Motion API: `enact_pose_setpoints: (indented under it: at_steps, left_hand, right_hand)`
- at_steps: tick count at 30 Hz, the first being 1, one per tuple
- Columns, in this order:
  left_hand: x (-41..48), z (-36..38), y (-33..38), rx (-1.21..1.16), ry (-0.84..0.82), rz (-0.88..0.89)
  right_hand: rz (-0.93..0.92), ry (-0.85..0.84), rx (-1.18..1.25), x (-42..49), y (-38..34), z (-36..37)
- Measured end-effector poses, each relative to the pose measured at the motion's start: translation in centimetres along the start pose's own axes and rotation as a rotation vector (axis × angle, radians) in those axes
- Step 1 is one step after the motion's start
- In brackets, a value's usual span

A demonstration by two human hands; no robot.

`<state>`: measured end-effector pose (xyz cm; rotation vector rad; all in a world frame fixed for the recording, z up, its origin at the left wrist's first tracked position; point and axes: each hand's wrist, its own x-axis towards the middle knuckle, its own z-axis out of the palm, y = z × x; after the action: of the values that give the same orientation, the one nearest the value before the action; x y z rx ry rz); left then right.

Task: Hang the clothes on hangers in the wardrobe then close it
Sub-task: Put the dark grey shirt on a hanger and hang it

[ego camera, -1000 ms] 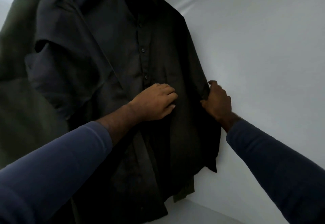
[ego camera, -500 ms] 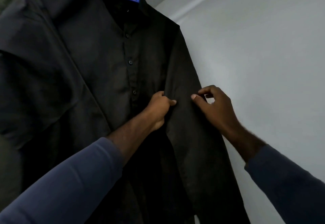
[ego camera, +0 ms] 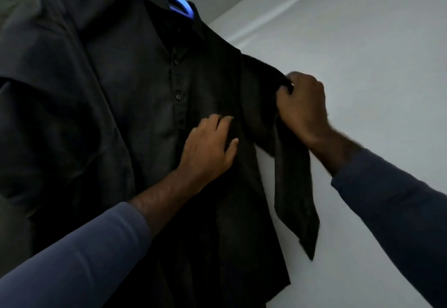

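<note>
The black shirt [ego camera: 135, 95] hung before a pale wall [ego camera: 375, 41]. Its sleeve [ego camera: 292, 186] was held out sideways, gripped by the right hand [ego camera: 302, 109]. The left hand [ego camera: 208, 150], apart from the right, lay flat on the shirt's front. A blue hanger [ego camera: 179, 3] carried the collar.

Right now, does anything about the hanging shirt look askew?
Only the sleeve: the right hand grips it, held out sideways from the black shirt instead of hanging down. The left hand lies flat on its front.
</note>
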<state>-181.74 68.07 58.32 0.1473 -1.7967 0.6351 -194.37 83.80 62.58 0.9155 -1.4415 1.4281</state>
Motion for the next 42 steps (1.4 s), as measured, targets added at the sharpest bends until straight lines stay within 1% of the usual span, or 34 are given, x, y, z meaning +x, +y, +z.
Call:
enact_pose_setpoints:
  at_steps: [1,2,3,4,5,6,7,8,9,10,11,14,15,18,20,21,22,24,25,26,27,28,30,33,36,38,40,42]
  left_hand:
    - [0.2,0.0,-0.5,-0.033,-0.016,0.044]
    - [0.2,0.2,-0.9,-0.132,-0.03,0.051]
    - [0.1,0.4,-1.1,-0.3,-0.048,0.001]
    - [0.1,0.3,-1.1,-0.503,-0.068,-0.112]
    - [0.0,0.2,-0.9,-0.709,-0.096,-0.269]
    - [0.0,-0.1,-0.6,-0.896,-0.141,-0.422]
    - [-0.3,-0.4,-0.4,-1.037,-0.19,-0.537]
    - [-0.6,-0.7,-0.2,-1.115,-0.241,-0.598]
    - [-1.2,-0.9,-0.1,-1.133,-0.28,-0.623]
    - [-1.9,-1.2,0.0,-1.1,-0.283,-0.609]
    - [-2.9,-1.7,0.1,-1.018,-0.242,-0.562]
    - [-7.2,-4.1,0.1,-0.652,0.043,-0.305]
    - [-8.9,-5.1,0.3,-0.57,0.119,-0.225]
    - [-14.0,-8.1,1.3,-0.458,0.203,-0.025]
    - [-17.3,-10.1,1.8,-0.382,0.277,0.066]
    - [-18.7,-11.2,2.0,-0.328,0.343,0.069]
    - [-20.0,-12.5,2.0,-0.259,0.424,0.022]
    - [-22.0,-15.1,1.4,-0.116,0.588,-0.183]
    - [-22.9,-16.1,0.9,-0.094,0.624,-0.325]
    - [-23.6,-16.7,0.6,-0.126,0.61,-0.472]
    - [-24.3,-17.2,0.4,-0.198,0.55,-0.597]
    - [-24.9,-17.1,0.3,-0.257,0.462,-0.688]
    - [-26.1,-17.0,0.2,-0.237,0.294,-0.793]
    - [-26.7,-17.3,0.6,-0.143,0.161,-0.846]
    - [-27.6,-17.5,1.5,-0.094,0.069,-0.791]
    - [-28.7,-17.0,2.3,-0.099,0.004,-0.789]
    - [-29.9,-16.5,2.6,-0.108,-0.012,-0.849]
    - [-30.6,-16.2,2.4,-0.161,-0.001,-0.951]
  right_hand:
    - [-0.1,-0.002,-0.082,-0.9,-1.7,-0.4]
    - [-0.192,-0.097,-0.184,-2.4,-3.3,-0.4]
    - [-0.254,-0.229,-0.27,-4.0,-4.3,0.0]
    - [-0.286,-0.343,-0.323,-5.6,-4.8,0.5]
    - [-0.292,-0.424,-0.336,-7.0,-4.9,1.0]
    - [-0.276,-0.467,-0.322,-8.0,-4.7,1.3]
    - [-0.255,-0.487,-0.297,-8.8,-4.4,1.6]
    - [-0.234,-0.502,-0.271,-9.5,-4.0,1.9]
    - [-0.205,-0.529,-0.246,-10.5,-3.5,2.4]
    - [-0.175,-0.56,-0.211,-11.7,-3.1,2.8]
    - [-0.139,-0.595,-0.166,-13.0,-2.7,3.3]
    - [-0.024,-0.655,0.035,-17.8,-2.2,4.2]
    - [-0.001,-0.655,0.096,-19.4,-2.0,4.6]
    - [0.04,-0.663,0.2,-23.6,-2.2,5.6]
    - [0.048,-0.652,0.23,-25.7,-2.7,6.3]
    - [0.062,-0.643,0.242,-26.3,-2.9,6.6]
    - [0.082,-0.64,0.251,-27.0,-3.2,6.9]
    - [0.117,-0.627,0.259,-28.0,-3.6,7.4]
    - [0.127,-0.622,0.256,-28.5,-3.7,7.6]
    - [0.132,-0.626,0.253,-29.0,-3.7,7.9]
    - [0.145,-0.641,0.247,-29.5,-3.9,8.2]
    - [0.162,-0.65,0.242,-29.9,-3.8,8.4]
    - [0.195,-0.656,0.232,-31.0,-4.0,9.0]
    - [0.227,-0.647,0.216,-31.9,-4.0,9.5]
    - [0.229,-0.647,0.202,-32.9,-3.7,10.1]
    - [0.238,-0.66,0.18,-33.4,-3.3,10.3]
    - [0.268,-0.7,0.158,-33.7,-2.9,10.3]
    - [0.279,-0.718,0.147,-34.0,-2.6,10.3]
